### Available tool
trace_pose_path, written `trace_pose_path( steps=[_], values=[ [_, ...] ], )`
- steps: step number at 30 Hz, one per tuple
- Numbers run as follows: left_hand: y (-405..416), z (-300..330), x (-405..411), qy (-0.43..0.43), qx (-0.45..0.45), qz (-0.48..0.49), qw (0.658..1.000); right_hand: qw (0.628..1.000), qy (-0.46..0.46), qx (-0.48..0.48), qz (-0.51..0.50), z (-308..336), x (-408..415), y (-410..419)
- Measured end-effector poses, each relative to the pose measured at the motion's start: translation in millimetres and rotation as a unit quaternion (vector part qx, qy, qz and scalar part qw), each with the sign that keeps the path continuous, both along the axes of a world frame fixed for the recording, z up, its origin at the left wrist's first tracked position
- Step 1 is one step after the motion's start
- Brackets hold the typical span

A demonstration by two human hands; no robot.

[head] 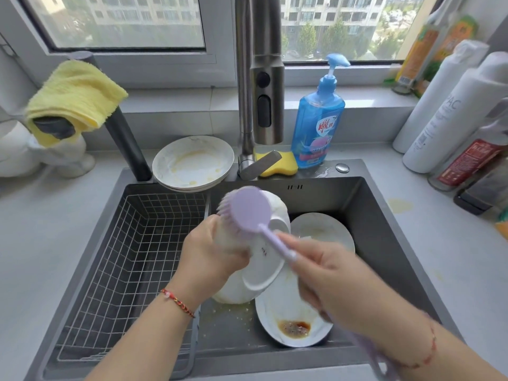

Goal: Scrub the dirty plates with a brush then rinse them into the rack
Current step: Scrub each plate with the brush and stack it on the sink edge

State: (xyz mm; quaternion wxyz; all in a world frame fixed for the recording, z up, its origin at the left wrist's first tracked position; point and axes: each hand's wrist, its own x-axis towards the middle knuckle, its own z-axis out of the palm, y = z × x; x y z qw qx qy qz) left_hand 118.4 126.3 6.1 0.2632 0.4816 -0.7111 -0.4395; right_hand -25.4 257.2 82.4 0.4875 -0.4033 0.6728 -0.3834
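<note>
At frame centre, over the sink (384, 215), our left hand (209, 251) grips the upturned plate (264, 265); our right hand (330, 279) holds the brush (248, 209). Hard scrubbing could slip the wet plate onto those below.

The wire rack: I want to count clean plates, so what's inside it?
No plates show inside the rack; only its grid and the dark sink beneath it. The left forearm covers its near right corner, so that part can't be checked.
</note>
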Motion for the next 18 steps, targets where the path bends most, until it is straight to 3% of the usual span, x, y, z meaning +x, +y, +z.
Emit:
trace_pose_path(
  steps=[3, 7, 10, 15, 18],
  values=[
    [2, -2, 0, 0.021, 0.026, 0.011, 0.999, 0.998, 0.034, 0.001, 0.046, -1, 11, 3],
    [2, -2, 7, -0.001, 0.008, 0.0, 1.0, 0.995, 0.05, 0.027, -0.086, -6, -21, -11],
    [2, 0, 8, 0.0, -0.003, 0.0, 1.0, 0.99, 0.072, 0.033, -0.119, -9, -31, -16],
    [2, 1, -1, 0.01, 0.017, 0.026, 0.999, 0.999, 0.024, 0.026, -0.007, -3, 0, 1],
    [3, 0, -3, 0.021, 0.019, 0.031, 0.999, 0.998, 0.058, 0.012, 0.021, -1, 4, 3]
  ],
)
